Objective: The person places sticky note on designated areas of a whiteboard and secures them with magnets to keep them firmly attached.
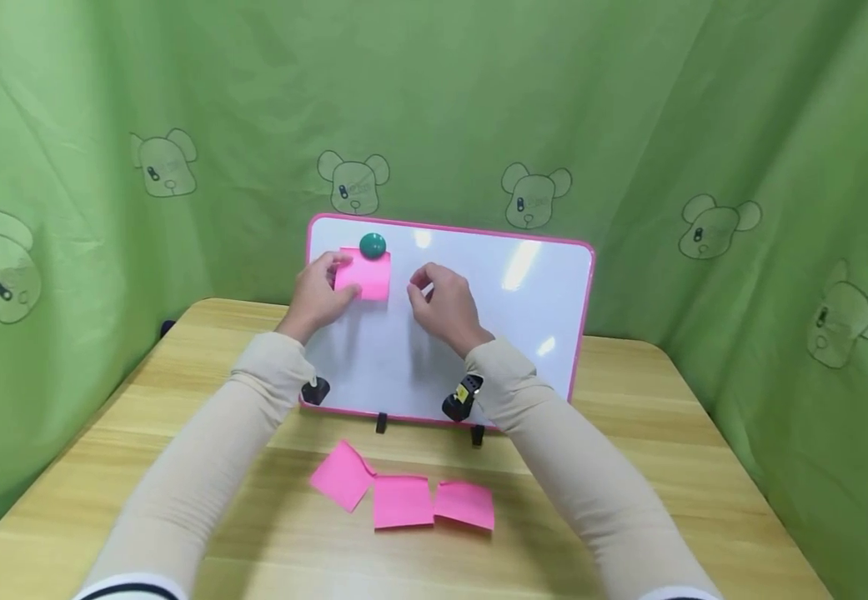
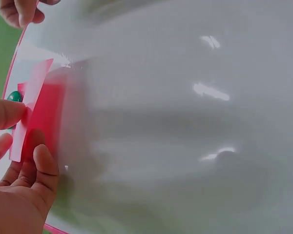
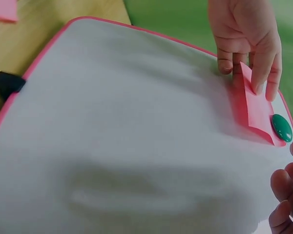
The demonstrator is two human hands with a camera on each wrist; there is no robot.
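A green round magnet (image 1: pixel 373 245) holds the top of a pink sticky note (image 1: pixel 373 279) against the upper left of a whiteboard (image 1: pixel 373 358). My left hand (image 1: pixel 319 292) pinches the note's left side, and in the left wrist view the sheet (image 2: pixel 31 100) stands out from the board below the magnet. To the right of the note, my right hand (image 1: pixel 444 304) hovers before the board with loosely bent fingers and holds nothing. In the right wrist view its fingertips (image 3: pixel 282 185) are close to the magnet (image 3: pixel 282 127).
Three pink sticky notes lie on the wooden table (image 1: pixel 253 533) in front of the board: a left one (image 1: pixel 342 477), a middle one (image 1: pixel 403 502) and a right one (image 1: pixel 465 505). Black feet (image 1: pixel 381 422) support the board. A green curtain (image 1: pixel 434 100) hangs behind and at both sides.
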